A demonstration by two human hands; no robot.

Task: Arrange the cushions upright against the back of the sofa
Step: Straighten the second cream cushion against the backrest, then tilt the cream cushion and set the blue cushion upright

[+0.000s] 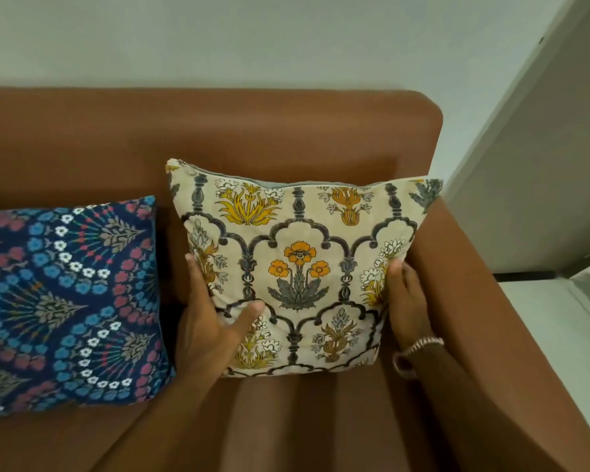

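A cream cushion (300, 267) with yellow flowers and grey arches stands upright on the seat of the brown sofa (218, 131), leaning toward its backrest at the right end. My left hand (212, 321) grips its left edge, thumb across the front. My right hand (406, 301), with a bracelet at the wrist, holds its right edge beside the armrest. A dark blue cushion (65, 301) with blue, pink and white flowers rests against the backrest to the left, a narrow gap apart from the cream one.
The sofa's right armrest (474, 301) runs close along the cream cushion. A pale wall (252, 39) rises behind the backrest. To the right are a grey wall panel (542, 165) and light floor (542, 318).
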